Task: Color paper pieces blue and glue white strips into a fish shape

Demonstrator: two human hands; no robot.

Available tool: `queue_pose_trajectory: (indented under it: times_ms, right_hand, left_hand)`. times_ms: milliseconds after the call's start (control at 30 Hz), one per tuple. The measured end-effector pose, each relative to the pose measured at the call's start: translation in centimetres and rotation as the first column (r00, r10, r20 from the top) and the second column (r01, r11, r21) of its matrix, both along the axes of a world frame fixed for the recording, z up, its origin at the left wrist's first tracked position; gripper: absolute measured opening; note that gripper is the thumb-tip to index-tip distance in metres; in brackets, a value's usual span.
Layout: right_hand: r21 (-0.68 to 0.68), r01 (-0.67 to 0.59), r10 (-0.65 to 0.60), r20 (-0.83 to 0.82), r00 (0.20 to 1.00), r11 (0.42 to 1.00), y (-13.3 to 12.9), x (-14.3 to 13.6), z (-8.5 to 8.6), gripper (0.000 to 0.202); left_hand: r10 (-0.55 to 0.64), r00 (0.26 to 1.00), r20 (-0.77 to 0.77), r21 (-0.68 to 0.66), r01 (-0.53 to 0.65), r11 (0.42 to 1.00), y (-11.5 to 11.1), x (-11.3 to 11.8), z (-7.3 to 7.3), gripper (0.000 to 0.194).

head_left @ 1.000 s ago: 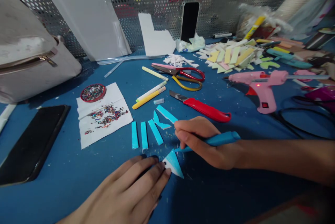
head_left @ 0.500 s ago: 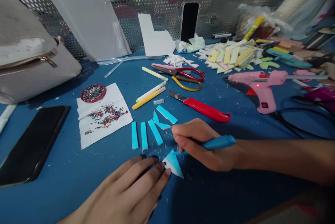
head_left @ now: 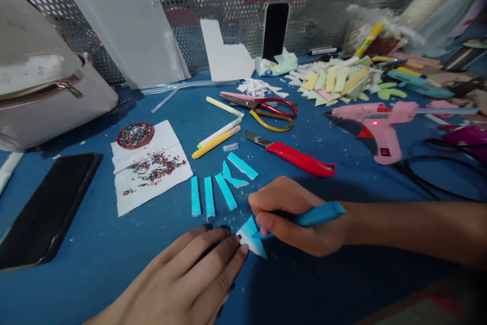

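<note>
My right hand (head_left: 299, 216) is closed round a blue marker (head_left: 321, 214), its tip on a small triangular piece (head_left: 251, 239) that is part white, part blue. My left hand (head_left: 201, 269) lies flat on the table, fingertips pressing the left edge of that piece. Just beyond them lie several blue strips (head_left: 210, 196) and a bent blue scrap (head_left: 233, 177). A red utility knife (head_left: 299, 158) rests beyond my right hand.
Scissors (head_left: 262, 107), pale and yellow sticks (head_left: 216, 141) and a pink glue gun (head_left: 384, 122) lie further back. At left are a paper with beads (head_left: 127, 203), a phone (head_left: 41, 213) and a bag (head_left: 53, 107). Foam scraps (head_left: 335, 81) are heaped behind.
The right hand and marker tip have slid slightly down and right across the triangular piece. Blue covers a little more of it. My left hand stays put.
</note>
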State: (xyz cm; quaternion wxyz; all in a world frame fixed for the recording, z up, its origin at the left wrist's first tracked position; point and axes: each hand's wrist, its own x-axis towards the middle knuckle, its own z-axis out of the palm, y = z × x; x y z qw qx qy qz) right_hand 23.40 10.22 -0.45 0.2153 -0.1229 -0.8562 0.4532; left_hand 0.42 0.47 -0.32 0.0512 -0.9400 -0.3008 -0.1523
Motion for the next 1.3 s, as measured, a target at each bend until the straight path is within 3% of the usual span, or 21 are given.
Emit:
queue_pose_trajectory:
  times_ms: [333, 1300]
  right_hand:
    - [0.063, -0.141, 0.140, 0.015, 0.990, 0.988, 0.06, 0.33, -0.94, 0.020]
    - [0.015, -0.177, 0.177, -0.039, 0.983, 0.984, 0.17, 0.27, -0.68, 0.018]
  left_hand:
    - [0.002, 1.000, 0.024, -0.001, -0.002, 1.000, -0.07, -0.16, 0.17, 0.034]
    - [0.009, 0.999, 0.039, -0.009, -0.009, 1.000, 0.09, -0.12, 0.30, 0.033]
